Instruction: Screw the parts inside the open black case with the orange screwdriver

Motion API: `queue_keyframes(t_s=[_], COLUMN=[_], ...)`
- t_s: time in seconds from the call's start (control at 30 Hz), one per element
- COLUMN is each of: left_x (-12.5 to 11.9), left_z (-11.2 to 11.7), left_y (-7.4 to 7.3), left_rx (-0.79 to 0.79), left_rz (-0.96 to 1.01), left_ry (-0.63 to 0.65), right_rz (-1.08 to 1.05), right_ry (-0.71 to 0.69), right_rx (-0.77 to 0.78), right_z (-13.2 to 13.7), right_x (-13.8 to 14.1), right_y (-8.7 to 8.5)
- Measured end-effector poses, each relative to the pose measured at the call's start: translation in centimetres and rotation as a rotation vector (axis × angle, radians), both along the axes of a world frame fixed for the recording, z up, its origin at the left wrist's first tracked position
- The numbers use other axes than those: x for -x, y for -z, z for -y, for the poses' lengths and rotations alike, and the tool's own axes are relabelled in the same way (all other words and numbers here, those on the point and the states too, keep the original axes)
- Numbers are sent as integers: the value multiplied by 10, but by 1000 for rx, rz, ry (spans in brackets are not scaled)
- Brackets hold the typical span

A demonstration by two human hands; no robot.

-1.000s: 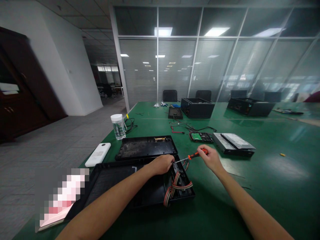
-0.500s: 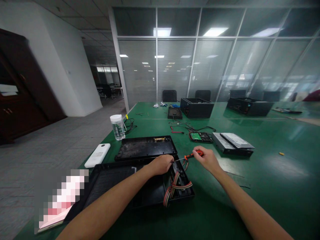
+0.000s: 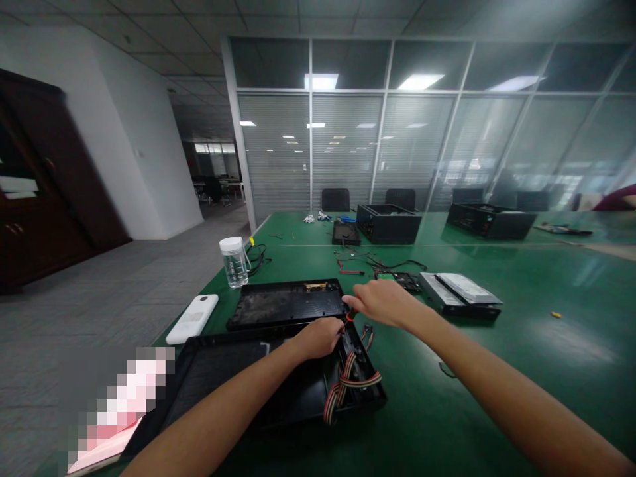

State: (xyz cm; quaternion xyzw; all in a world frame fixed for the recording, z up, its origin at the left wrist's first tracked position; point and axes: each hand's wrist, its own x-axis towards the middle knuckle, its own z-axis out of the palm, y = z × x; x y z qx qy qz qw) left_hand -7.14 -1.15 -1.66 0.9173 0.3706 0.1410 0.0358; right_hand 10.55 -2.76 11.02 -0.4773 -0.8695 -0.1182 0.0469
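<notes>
We look across a green surface (image 3: pixel 422 430) that fills most of the lower half of the frame. On it, at lower centre, lies a large black panel (image 3: pixel 298 397), shallow and raised at its edges; a smaller black panel (image 3: pixel 278 308) lies just behind it, at the centre. A grey-topped drive unit (image 3: pixel 437 291) stands right of centre, well apart from both.

Our left hand (image 3: pixel 322 338) is over the large panel's right end, a little below the middle of the frame. Its fingers are curled in, and we cannot tell whether that grip pinches anything. Our right hand (image 3: pixel 380 299) is just above and to the right, palm side hidden, its grip closed round the handle of a screwdriver (image 3: pixel 350 317).

Below that end, a striped ribbon cable (image 3: pixel 365 382) loops over the panel's right edge, near our left hand but apart from it.

The screwdriver's long axis slopes steeply from the right grip, down and slightly left in the frame, toward our left fingertips. Its orange collar shows between the two hands. The right hand has the handle; the left is nearer the lower end, where the tip is too small to make out.
</notes>
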Motion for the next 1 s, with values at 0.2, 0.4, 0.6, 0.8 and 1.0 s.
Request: queue_keyframes(t_s=[0.2, 0.4, 0.6, 0.8, 1.0], left_x=[0, 1, 1, 1, 9], left_z=[3, 4, 4, 7, 1], left_y=[-2, -2, 0, 2, -25], left_rx=[7, 9, -30, -41, 212], left_rz=[13, -12, -26, -55, 202], left_ry=[-6, -25, -15, 11, 11], right_rz=[25, 50, -179, -1333, -2033], right_ry=[6, 27, 54, 64, 38], right_rx=[89, 79, 60, 530, 630], right_z=[-5, -3, -17, -49, -61], right_x=[6, 7, -18, -94, -114], right_y=[-7, -6, 17, 99, 135])
